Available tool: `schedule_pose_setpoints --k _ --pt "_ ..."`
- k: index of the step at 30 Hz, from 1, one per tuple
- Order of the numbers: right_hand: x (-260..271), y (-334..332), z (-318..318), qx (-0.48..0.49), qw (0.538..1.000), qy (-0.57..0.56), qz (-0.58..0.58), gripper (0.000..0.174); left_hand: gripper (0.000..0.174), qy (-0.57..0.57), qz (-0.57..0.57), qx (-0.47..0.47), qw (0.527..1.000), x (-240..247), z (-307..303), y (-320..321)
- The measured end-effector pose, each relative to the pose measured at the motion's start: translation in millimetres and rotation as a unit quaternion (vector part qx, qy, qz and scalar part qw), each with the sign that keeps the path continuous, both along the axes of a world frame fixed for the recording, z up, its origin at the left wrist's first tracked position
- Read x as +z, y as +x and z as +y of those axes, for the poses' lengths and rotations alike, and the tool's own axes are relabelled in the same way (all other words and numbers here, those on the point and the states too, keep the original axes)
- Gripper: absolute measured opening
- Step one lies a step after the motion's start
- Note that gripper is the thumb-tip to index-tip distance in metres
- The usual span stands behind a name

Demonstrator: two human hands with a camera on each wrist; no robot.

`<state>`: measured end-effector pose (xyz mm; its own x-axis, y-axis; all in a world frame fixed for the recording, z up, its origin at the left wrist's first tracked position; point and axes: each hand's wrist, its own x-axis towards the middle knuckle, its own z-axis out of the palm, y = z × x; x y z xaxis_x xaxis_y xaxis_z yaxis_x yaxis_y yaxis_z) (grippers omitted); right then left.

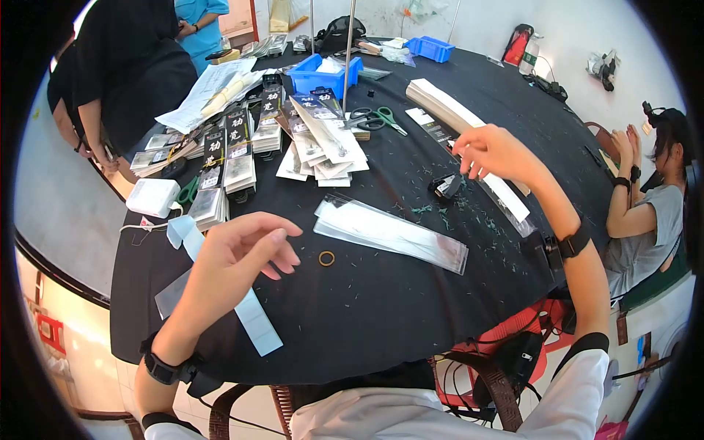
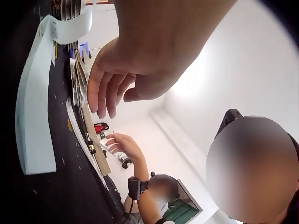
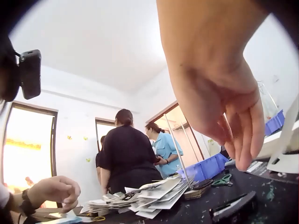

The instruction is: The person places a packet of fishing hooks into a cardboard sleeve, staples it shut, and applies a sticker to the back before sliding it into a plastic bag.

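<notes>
My left hand [image 1: 238, 257] hovers over the near left of the black table, fingers loosely bent and holding nothing; in the left wrist view that hand [image 2: 126, 70] hangs beside a pale blue strip [image 2: 36, 112]. A brown ring [image 1: 326, 258] lies just right of it. Clear plastic sleeves with white strips [image 1: 389, 235] lie between the hands. Raised above a black stapler [image 1: 444, 186] and a long white stack [image 1: 469, 121], my right hand [image 1: 499, 154] has relaxed fingers and nothing in them, as the right wrist view shows the hand [image 3: 224, 102] too.
Packets with black headers [image 1: 238, 150] are piled at left, near a white box [image 1: 152, 196]. Green scissors [image 1: 385, 119], a blue basket [image 1: 323, 77] and a metal pole [image 1: 348, 59] stand or lie farther back. People are at the far left and at the right [image 1: 638, 220].
</notes>
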<state>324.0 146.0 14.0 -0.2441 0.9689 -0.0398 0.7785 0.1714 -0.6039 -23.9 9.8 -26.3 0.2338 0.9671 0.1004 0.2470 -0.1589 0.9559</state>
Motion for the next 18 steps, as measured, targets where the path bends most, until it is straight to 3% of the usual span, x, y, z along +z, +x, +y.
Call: schedule_pose_setpoints --k 2,4,6,9,10,13,15,18 --pt "-6.5 -3.4 -7.1 0.093 0.995 0.020 -0.027 0.016 0.021 0.004 0.012 0.017 1.000 4.3 -4.5 -6.2" --pt "-15.3 -12.9 -13.4 0.115 0.993 0.006 0.004 0.015 0.019 0.011 0.048 0.057 0.997 8.5 -8.0 -13.2" --pt "-26.8 -30.3 -22.1 0.194 0.980 0.041 0.032 0.024 0.019 0.005 0.044 0.071 0.997 9.8 -8.7 -16.1" --pt "-41.4 -65.5 -38.2 0.220 0.972 0.055 -0.064 0.044 0.019 0.006 0.040 0.073 0.997 6.4 -5.5 -15.0" --pt "-55.5 -69.9 -39.5 0.240 0.957 0.145 -0.069 0.048 0.019 0.006 0.041 0.076 0.996 4.9 -4.4 -13.4" --pt "-65.7 -80.6 -38.8 0.241 0.945 0.199 -0.100 0.050 0.020 0.006 0.064 0.038 0.997 0.5 -0.6 -7.1" --pt "-60.2 -84.1 -39.5 0.202 0.974 0.061 -0.084 0.046 0.020 -0.002 0.074 0.030 0.997 -1.3 3.7 -3.1" --pt "-55.8 -86.8 -36.9 0.205 0.972 -0.003 -0.119 0.045 0.022 -0.023 0.101 0.010 0.995 -5.0 13.1 -2.0"
